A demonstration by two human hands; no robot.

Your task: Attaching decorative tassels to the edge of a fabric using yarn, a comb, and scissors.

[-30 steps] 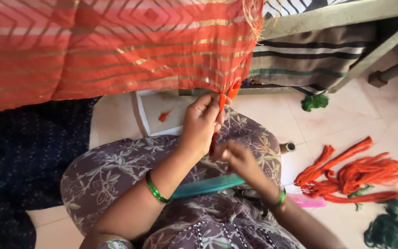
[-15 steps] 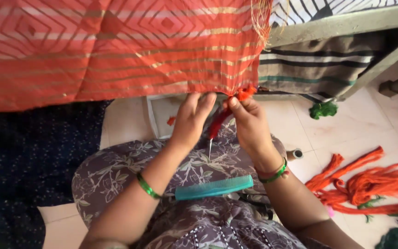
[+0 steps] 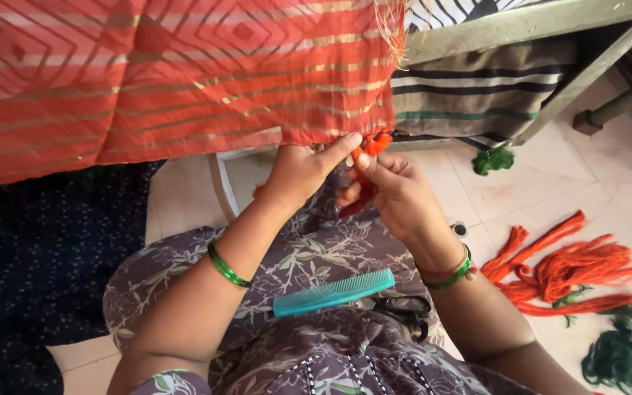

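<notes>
Nearest the camera, on the lap covered by a grey-purple floral garment (image 3: 309,256), a teal comb (image 3: 334,292) is lying with its long axis running left to right, the right end tilted slightly upward, and black scissors (image 3: 404,313) are resting just beside its right end. Both forearms, each wearing green bangles (image 3: 227,266), are reaching up and away from the body and converging at the lower edge of the hanging fabric. Further out, the left hand (image 3: 301,174) is pointing its index finger to the right, pinching against the thumb at the hem, while the right hand (image 3: 396,194) is curling its fingers and closing thumb and forefinger on an orange thread tassel (image 3: 371,146). That tassel is sitting at the bottom right corner of the orange sari cloth (image 3: 177,80) with gold stripes, its strands hanging downward between the two hands, which are touching at the fingertips. Off to the right on the tiled floor (image 3: 521,190), a heap of orange yarn (image 3: 572,267) is lying well apart from the hands, with dark green yarn (image 3: 627,351) just beside it. Farthest back, a striped blanket (image 3: 477,99) is hanging under a wooden frame (image 3: 550,18).
</notes>
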